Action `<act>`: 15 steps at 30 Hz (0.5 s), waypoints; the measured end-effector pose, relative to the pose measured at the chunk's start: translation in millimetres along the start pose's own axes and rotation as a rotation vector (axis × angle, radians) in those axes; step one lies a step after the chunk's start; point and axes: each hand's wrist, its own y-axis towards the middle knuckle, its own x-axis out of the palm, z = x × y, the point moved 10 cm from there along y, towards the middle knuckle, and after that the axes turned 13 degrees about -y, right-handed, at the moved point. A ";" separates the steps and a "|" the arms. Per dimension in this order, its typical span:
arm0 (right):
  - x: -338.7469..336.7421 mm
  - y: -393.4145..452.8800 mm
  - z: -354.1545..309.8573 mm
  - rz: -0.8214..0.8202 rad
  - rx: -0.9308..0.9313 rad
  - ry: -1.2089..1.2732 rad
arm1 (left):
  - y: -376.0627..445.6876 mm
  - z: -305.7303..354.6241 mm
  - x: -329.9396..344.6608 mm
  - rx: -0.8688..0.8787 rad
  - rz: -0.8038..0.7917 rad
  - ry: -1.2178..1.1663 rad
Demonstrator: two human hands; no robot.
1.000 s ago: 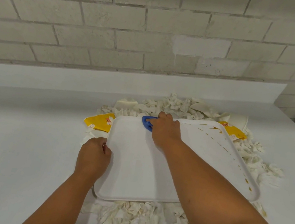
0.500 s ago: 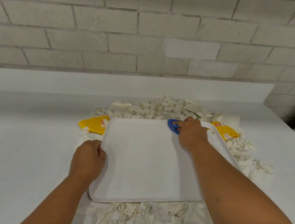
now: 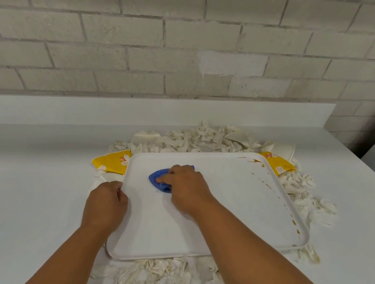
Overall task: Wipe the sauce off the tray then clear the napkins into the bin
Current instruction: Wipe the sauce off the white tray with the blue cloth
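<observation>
On the white counter (image 3: 12, 187), a yellow packet (image 3: 111, 162) lies at the far left of the pile; its small printed label is too blurred to read. My left hand (image 3: 106, 205) is closed on the left rim of the white tray (image 3: 234, 199), pinching it. My right hand (image 3: 186, 188) is curled shut over a bunched blue cloth (image 3: 158, 181), pressing it on the tray floor near the left end. Brown sauce (image 3: 292, 220) spots line the tray's right rim. Crumpled napkins (image 3: 157, 283) surround the tray, which lies on top of them. A second yellow packet (image 3: 276, 165) sits at the far right corner, its writing illegible.
</observation>
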 end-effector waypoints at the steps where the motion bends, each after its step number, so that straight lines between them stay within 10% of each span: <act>1: -0.2 -2.5 7.0 0.005 -0.017 0.029 | 0.0 -0.1 0.2 0.002 0.002 0.009; 15: -15.4 -14.0 163.2 -0.096 0.386 0.133 | -0.9 -0.7 0.7 0.005 0.037 0.062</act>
